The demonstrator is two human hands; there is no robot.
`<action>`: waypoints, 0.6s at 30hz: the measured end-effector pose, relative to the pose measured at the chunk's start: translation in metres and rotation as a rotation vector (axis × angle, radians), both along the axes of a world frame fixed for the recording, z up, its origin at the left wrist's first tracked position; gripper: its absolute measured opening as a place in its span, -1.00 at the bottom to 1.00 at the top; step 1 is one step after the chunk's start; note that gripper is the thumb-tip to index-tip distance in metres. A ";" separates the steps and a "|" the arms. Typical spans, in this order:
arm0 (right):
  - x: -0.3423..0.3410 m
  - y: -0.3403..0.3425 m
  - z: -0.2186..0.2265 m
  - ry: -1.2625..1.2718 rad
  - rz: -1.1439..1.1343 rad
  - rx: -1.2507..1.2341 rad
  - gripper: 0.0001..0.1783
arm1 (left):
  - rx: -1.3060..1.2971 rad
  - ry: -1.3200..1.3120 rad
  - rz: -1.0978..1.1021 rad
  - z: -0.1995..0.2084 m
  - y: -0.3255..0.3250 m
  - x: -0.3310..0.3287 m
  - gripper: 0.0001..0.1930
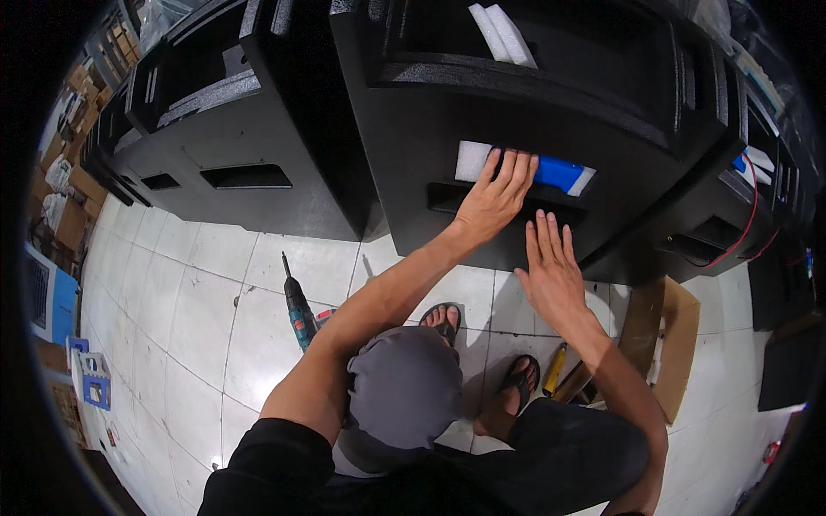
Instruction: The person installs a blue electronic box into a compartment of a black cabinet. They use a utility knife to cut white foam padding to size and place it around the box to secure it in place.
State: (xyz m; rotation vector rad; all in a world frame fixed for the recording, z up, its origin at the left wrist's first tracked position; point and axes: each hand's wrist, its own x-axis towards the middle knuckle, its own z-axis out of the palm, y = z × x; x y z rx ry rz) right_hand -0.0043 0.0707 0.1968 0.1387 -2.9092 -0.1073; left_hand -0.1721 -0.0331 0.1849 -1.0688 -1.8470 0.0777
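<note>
A white foam strip (471, 161) with a blue band (559, 175) lies against the front of a black speaker-like cabinet (396, 155), above a long handle slot (446, 199). My left hand (499, 193) rests on the strip, its fingers stretched out close together across the middle and the tips near the top edge. The thumb is hidden. Lower and to the right, my right hand (553, 271) has its fingers extended, flat against the cabinet just below the slot. Nothing shows in that hand. Two white foam pieces (503, 36) stick out of the recess above.
Similar black cabinets (241, 146) stand left and right, the right one with a red wire (748, 219). A cordless drill (298, 308) lies on the white tiled floor (198, 318). Near my right foot are a yellow-handled tool (555, 370) and an open cardboard box (681, 348).
</note>
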 end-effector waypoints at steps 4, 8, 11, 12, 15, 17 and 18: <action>0.002 0.001 -0.002 0.000 0.016 0.000 -0.14 | -0.030 -0.087 0.006 0.002 0.001 0.007 -0.32; 0.009 0.002 -0.001 -0.003 0.014 0.022 -0.16 | 0.005 -0.210 0.010 0.003 0.003 0.016 -0.31; 0.012 0.004 -0.004 -0.030 0.008 0.033 -0.16 | -0.014 -0.174 -0.008 -0.001 -0.004 0.005 -0.25; 0.013 0.005 -0.005 -0.043 0.007 0.035 -0.17 | -0.015 -0.220 -0.030 -0.003 -0.003 0.004 -0.20; 0.016 0.007 -0.008 -0.011 0.020 0.034 -0.24 | -0.035 -0.344 -0.066 0.003 -0.003 0.005 -0.05; 0.014 0.007 -0.004 0.019 0.037 0.025 -0.31 | -0.021 -0.369 -0.097 0.007 -0.005 0.010 -0.07; 0.013 0.006 0.000 0.034 0.046 0.021 -0.34 | -0.014 -0.382 -0.111 0.009 -0.007 0.012 -0.07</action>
